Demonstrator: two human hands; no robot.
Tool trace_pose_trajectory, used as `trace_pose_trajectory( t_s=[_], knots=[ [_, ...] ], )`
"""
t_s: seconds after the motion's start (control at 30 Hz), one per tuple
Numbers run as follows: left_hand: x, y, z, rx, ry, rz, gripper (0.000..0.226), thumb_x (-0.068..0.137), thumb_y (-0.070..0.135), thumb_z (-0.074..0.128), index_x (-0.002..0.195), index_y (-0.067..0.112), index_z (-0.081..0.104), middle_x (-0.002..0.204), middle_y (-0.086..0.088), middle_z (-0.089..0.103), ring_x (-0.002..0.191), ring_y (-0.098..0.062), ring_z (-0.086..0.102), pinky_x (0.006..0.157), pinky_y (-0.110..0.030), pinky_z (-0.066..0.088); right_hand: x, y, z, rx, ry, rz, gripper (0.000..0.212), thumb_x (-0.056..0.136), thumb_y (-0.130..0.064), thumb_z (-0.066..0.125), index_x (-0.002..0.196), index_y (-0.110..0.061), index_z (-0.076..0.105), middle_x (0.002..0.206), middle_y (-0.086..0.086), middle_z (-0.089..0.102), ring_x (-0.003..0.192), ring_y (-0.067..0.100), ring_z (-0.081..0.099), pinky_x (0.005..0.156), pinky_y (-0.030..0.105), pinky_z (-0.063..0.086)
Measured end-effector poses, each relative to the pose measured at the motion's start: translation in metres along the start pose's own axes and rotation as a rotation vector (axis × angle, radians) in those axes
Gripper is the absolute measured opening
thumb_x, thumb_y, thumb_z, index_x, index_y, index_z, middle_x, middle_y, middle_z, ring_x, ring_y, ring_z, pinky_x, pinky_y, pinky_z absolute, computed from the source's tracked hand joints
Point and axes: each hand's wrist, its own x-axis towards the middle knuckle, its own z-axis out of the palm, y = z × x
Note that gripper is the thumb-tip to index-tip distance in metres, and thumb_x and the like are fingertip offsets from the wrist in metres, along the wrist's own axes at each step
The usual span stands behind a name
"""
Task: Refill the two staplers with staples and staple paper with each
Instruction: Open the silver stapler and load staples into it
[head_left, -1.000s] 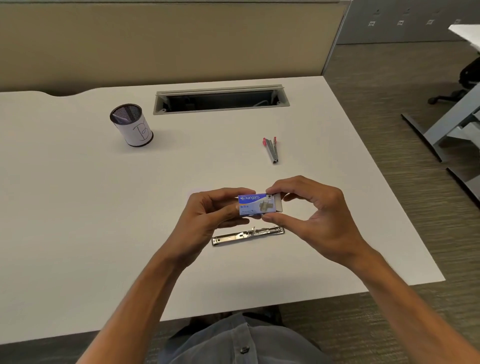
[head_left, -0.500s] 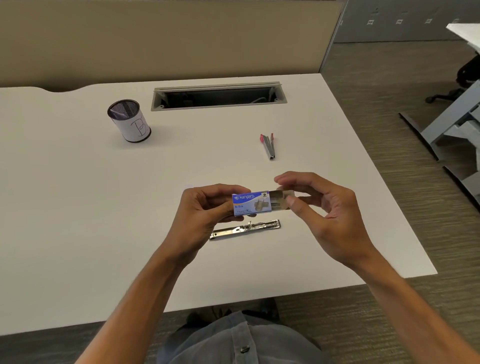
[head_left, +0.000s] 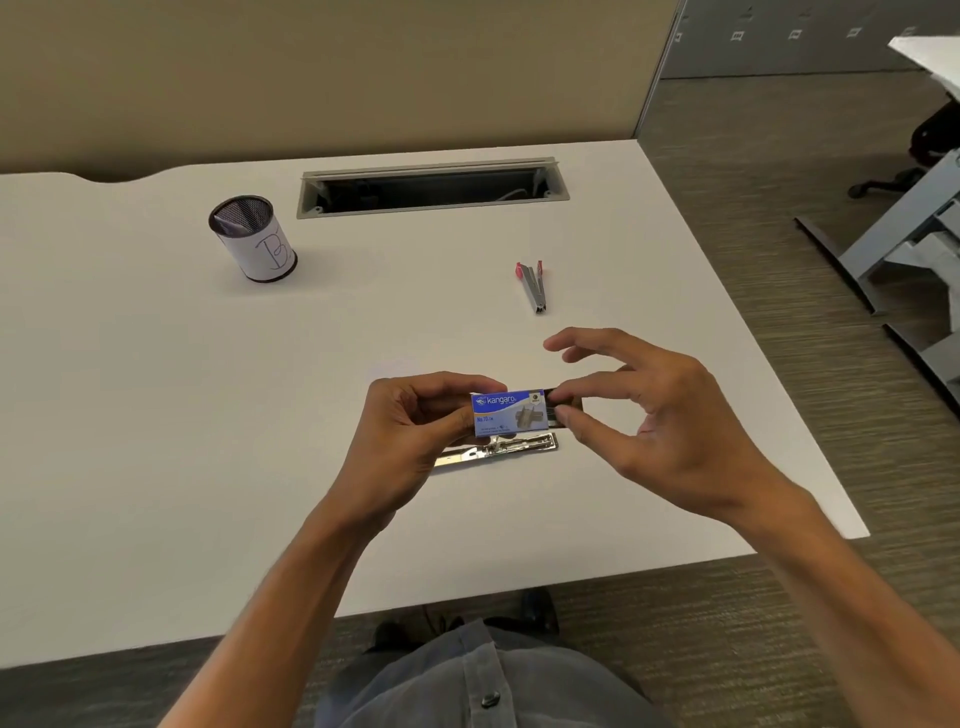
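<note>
Staple box (head_left: 508, 413) — left hand (head_left: 410, 431) grips it, right hand (head_left: 654, 415) fingers pinch its tray; next, lift out a strip.

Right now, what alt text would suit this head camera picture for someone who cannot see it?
A person's left hand holds a small blue staple box above a white desk while the right hand pinches its inner tray, slid partly out. An opened silver stapler lies beneath; a red-ended stapler and mesh cup sit farther back.
</note>
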Motion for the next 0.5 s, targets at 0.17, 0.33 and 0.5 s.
trace_pose_trajectory(
  t_s=[0.17, 0.33, 0.5],
  knots=[
    [0.001, 0.001, 0.0, 0.0, 0.006, 0.001, 0.018, 0.09, 0.001, 0.061, 0.096, 0.013, 0.074, 0.089, -0.001, 0.078, 0.084, -0.017, 0.075, 0.068, -0.02, 0.056, 0.0, 0.003, 0.004, 0.085, 0.023, 0.032, 0.015, 0.088, -0.028, 0.064, 0.091, -0.018, 0.076, 0.124, -0.015, 0.061, 0.106, 0.009, 0.062, 0.068, 0.041, 0.057],
    [0.002, 0.001, -0.001, -0.019, 0.003, -0.008, 0.017, 0.089, 0.005, 0.06, 0.099, 0.011, 0.073, 0.092, -0.003, 0.078, 0.085, -0.021, 0.075, 0.068, -0.021, 0.055, -0.002, 0.004, 0.01, 0.144, 0.132, 0.03, 0.007, 0.087, -0.014, 0.068, 0.089, -0.01, 0.073, 0.115, -0.004, 0.066, 0.101, 0.012, 0.064, 0.077, 0.034, 0.055],
    [0.001, -0.001, -0.001, -0.055, 0.008, -0.03, 0.016, 0.09, 0.004, 0.06, 0.101, 0.006, 0.072, 0.09, -0.007, 0.077, 0.075, -0.027, 0.075, 0.064, -0.023, 0.055, -0.009, 0.001, 0.014, 0.312, 0.318, 0.165, 0.012, 0.085, -0.02, 0.065, 0.089, -0.011, 0.072, 0.097, -0.008, 0.074, 0.094, 0.014, 0.069, 0.075, 0.029, 0.056]
  ],
)
